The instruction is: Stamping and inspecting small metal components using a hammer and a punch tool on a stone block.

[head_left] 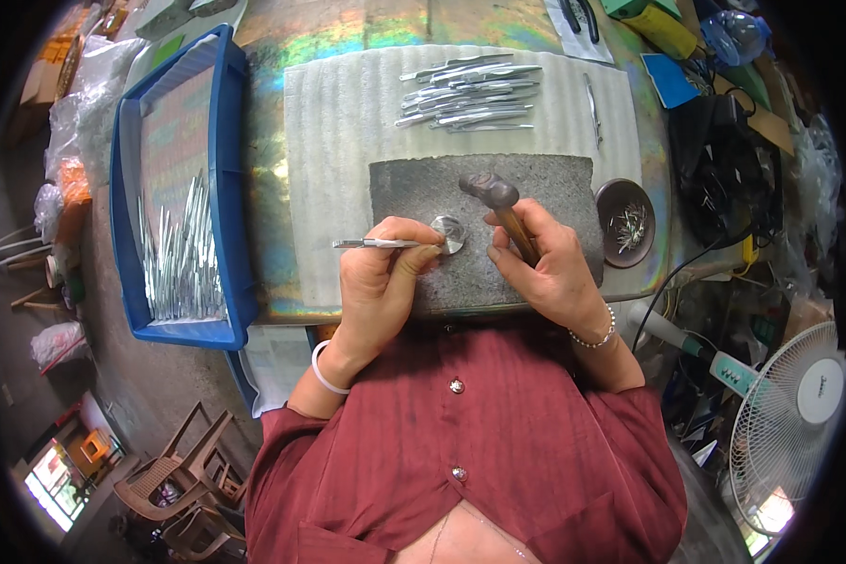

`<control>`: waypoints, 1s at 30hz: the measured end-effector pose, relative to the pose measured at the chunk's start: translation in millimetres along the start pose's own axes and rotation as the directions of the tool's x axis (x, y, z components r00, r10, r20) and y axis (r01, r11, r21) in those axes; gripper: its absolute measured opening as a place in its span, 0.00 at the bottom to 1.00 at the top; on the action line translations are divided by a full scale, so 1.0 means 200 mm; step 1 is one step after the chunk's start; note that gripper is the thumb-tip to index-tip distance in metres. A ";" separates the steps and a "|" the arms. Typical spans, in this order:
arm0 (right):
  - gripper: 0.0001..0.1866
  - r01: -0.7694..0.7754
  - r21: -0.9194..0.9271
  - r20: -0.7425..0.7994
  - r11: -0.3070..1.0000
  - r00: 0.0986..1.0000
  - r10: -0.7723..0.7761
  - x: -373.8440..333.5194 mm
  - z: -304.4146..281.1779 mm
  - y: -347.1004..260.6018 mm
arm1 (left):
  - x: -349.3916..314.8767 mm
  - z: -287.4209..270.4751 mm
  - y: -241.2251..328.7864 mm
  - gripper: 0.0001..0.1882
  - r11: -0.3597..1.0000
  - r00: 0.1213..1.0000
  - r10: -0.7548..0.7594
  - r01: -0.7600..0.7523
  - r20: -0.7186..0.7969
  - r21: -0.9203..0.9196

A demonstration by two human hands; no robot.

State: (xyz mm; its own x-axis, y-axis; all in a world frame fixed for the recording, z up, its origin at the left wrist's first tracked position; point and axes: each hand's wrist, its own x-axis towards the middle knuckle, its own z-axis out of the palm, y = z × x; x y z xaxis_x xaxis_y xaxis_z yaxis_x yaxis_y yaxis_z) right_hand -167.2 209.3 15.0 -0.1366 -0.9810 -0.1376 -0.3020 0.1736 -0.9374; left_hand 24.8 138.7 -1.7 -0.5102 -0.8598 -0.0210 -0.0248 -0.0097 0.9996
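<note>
My left hand (385, 271) is closed round a slim silvery metal piece (357, 243). One end sticks out to the left; the other end, partly hidden by my fingers, is at a small round shiny metal block (452, 230). That block sits on a dark grey mat (498, 282). To the right, my right hand (556, 256) grips a hammer (494, 190) by its wooden handle, the dark metal head pointing up and left, above the mat.
A pile of slim metal pieces (470, 91) lies on white foam sheeting (334, 132), with one lone piece (593, 111) beside it. More fill part of a blue tray (224, 179) on the left. A dark bowl (627, 256) of small metal pins is at right, near a fan (799, 404).
</note>
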 end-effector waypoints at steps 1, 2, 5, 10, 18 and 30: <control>0.15 0.003 0.009 0.004 1.000 1.000 -0.003 0.00 0.00 0.00 | 0.00 0.00 0.00 0.04 1.000 1.000 0.018 -0.018 -0.005 0.021; 0.15 0.004 0.018 0.006 1.000 1.000 -0.004 0.00 0.00 0.01 | 0.00 0.00 -0.01 0.04 1.000 1.000 0.017 -0.017 0.004 0.021; 0.15 0.016 0.014 0.010 1.000 1.000 -0.017 0.00 -0.01 0.00 | 0.00 -0.01 -0.02 0.07 0.998 0.998 0.035 -0.038 0.056 0.050; 0.15 0.007 0.043 0.013 0.999 1.000 -0.008 0.00 0.00 0.01 | 0.00 0.01 0.01 0.04 0.996 0.999 0.051 -0.051 0.003 0.070; 0.15 0.032 0.034 -0.002 0.999 1.000 -0.032 0.00 0.00 0.02 | 0.00 0.02 0.00 0.04 0.994 0.997 0.083 -0.083 -0.006 0.076; 0.14 0.022 0.052 0.009 0.998 1.000 -0.022 0.00 0.00 0.02 | 0.02 0.01 0.00 0.03 0.999 0.999 0.034 -0.034 0.007 0.025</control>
State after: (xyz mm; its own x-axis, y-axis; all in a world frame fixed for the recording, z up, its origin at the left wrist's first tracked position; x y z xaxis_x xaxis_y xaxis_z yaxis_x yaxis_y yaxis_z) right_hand -169.3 210.2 10.5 -0.1213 -0.9854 -0.1194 -0.2558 0.1473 -0.9555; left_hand 21.4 136.6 -1.5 -0.5169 -0.8560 0.0127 -0.0285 0.0321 0.9991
